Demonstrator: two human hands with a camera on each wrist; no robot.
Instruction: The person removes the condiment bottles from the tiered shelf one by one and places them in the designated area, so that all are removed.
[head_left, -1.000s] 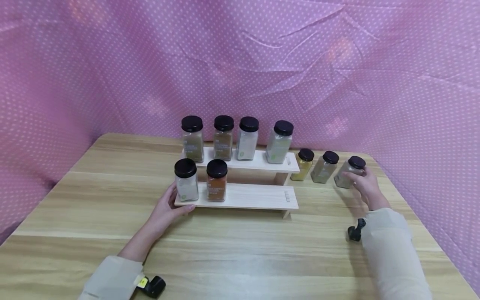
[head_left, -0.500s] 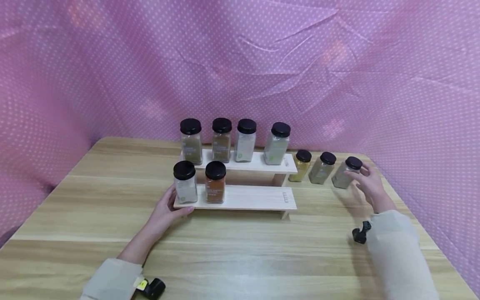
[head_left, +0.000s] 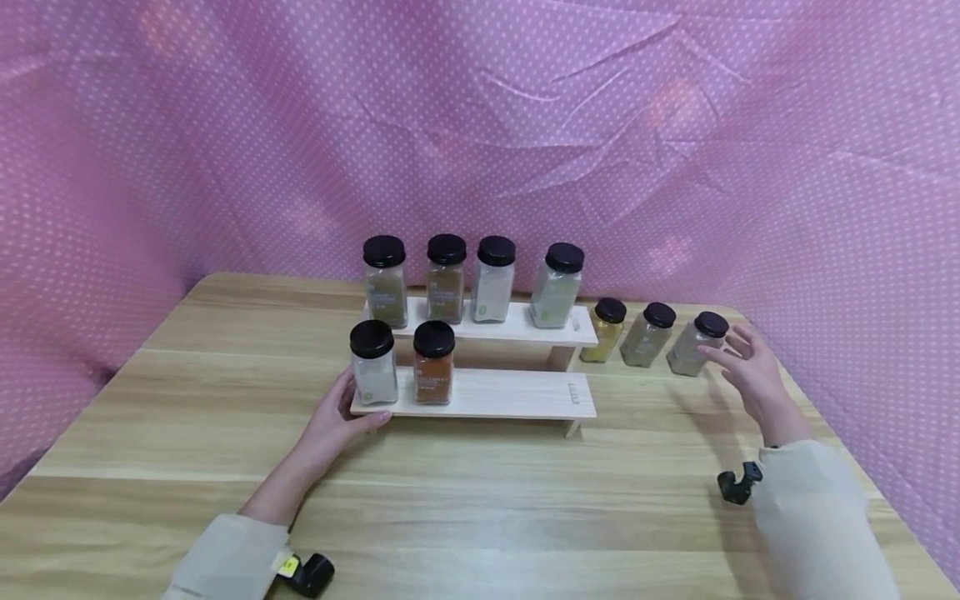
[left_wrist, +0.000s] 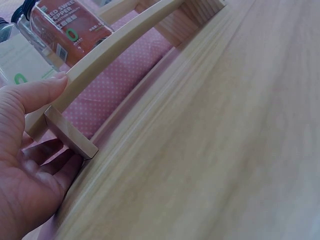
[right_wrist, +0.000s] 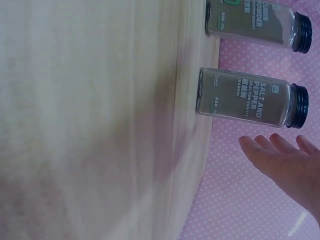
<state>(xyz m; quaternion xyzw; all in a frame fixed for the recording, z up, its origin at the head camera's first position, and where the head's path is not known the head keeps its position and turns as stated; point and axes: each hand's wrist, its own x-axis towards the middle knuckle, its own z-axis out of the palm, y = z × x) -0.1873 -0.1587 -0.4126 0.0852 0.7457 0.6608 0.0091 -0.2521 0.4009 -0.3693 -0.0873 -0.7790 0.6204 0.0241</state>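
Note:
My left hand (head_left: 327, 427) grips the left end of a two-tier wooden spice rack (head_left: 517, 393). In the left wrist view the thumb lies on the lower board's edge and the fingers curl under it. On that lower board stand a white-filled jar (head_left: 374, 377) and a red sweet pepper jar (head_left: 433, 375). At the right, my right hand (head_left: 757, 385) is held with loosely extended fingers beside the salt and pepper jar (right_wrist: 245, 97). A gap separates the fingers from that jar in the right wrist view. The jar stands upright on the table.
Several black-lidded jars stand on the upper board (head_left: 521, 323). Right of the rack, a yellow-filled jar (head_left: 603, 337) and a cumin powder jar (head_left: 645, 342) stand on the wooden table (head_left: 480, 500). A pink dotted cloth (head_left: 480, 125) hangs behind.
My right hand has let go of the salt and pepper jar and drawn back to the right, its fingers opening. The left hand stays on the rack.

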